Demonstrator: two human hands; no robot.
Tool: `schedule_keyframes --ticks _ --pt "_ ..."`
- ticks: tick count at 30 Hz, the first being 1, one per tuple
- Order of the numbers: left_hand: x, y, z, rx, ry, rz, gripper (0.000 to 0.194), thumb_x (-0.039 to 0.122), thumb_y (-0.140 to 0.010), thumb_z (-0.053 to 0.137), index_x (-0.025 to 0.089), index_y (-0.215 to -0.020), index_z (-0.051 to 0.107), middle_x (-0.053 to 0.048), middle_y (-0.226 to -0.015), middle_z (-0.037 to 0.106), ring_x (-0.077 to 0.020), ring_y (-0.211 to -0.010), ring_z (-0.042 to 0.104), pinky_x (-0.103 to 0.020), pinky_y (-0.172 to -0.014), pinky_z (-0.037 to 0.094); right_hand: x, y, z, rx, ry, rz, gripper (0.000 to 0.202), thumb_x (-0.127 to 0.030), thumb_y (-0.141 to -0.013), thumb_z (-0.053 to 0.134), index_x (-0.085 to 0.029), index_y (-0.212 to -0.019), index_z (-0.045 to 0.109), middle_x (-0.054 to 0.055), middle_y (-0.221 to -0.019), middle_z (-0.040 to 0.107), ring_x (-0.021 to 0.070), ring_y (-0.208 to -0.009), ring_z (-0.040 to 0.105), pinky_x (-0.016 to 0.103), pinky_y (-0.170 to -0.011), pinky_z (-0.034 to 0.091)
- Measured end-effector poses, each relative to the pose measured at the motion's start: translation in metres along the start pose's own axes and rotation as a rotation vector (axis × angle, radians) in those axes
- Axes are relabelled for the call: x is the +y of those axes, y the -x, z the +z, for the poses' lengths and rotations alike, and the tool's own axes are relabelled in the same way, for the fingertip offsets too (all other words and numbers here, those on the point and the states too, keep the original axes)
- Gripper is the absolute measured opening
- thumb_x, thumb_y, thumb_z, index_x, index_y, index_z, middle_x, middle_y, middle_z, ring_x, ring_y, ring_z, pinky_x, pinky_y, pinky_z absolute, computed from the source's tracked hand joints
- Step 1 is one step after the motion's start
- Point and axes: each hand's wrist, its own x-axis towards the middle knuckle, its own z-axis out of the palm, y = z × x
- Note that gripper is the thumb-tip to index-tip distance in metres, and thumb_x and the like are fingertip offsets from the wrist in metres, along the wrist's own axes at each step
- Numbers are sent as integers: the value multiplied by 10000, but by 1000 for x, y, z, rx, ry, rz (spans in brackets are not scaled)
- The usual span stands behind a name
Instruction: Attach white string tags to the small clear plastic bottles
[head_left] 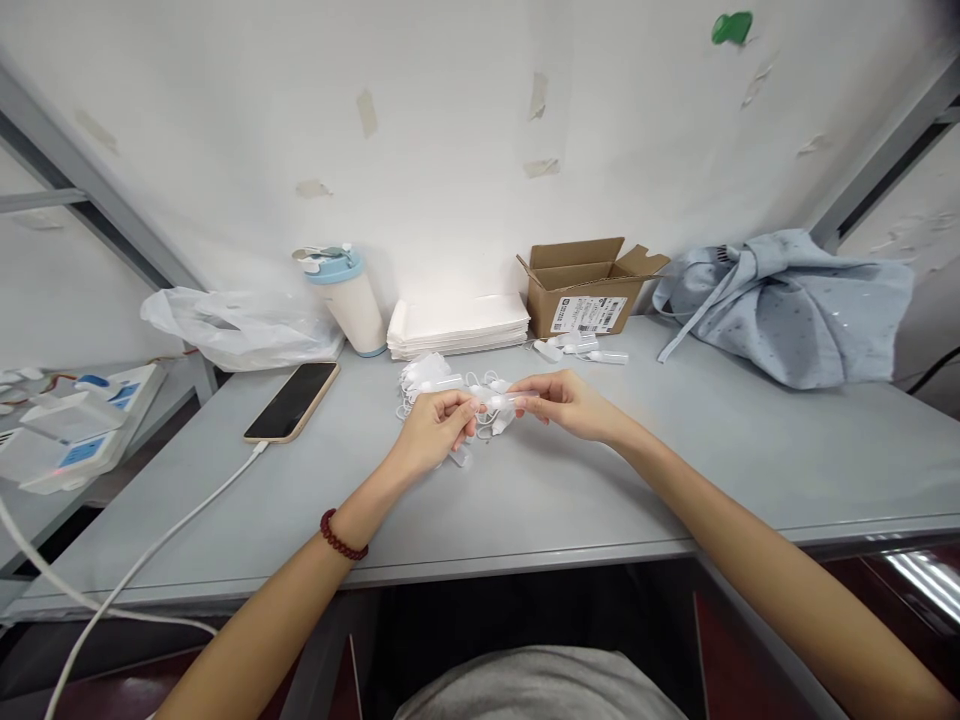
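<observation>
Between my two hands, just above the table, is a small clear plastic tube (504, 400) with a white end. My left hand (439, 428) pinches its white end at the left. On the other side my right hand (559, 402) grips the clear end between thumb and fingers. Behind and under the hands lies a pile of similar tubes with white looped cords (427, 375); my fingers hide part of it. Another clear piece (460, 457) rests on the table just below my left hand. Several more tubes (592, 350) lie farther back, in front of the box.
Along the wall stand a plastic bag (240, 325), a tumbler (349, 305), a stack of white sheets (459, 325), an open cardboard box (581, 290) and a blue cloth bag (795, 310). A phone (292, 402) with a white cable (180, 520) lies left on the grey table (600, 510).
</observation>
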Motion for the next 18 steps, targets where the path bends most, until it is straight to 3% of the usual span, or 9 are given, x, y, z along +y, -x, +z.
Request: schedule_keyframes --ticks 18 --pt "5 4 1 -2 -35 12 277 336 -793 537 147 -590 556 45 -467 492 -53 -389 384 -194 -439 346 -3 0 7 15 -15 5 369 -417 -835 557 -131 -1018 700 34 -743 631 101 -579 441 241 -529 361"
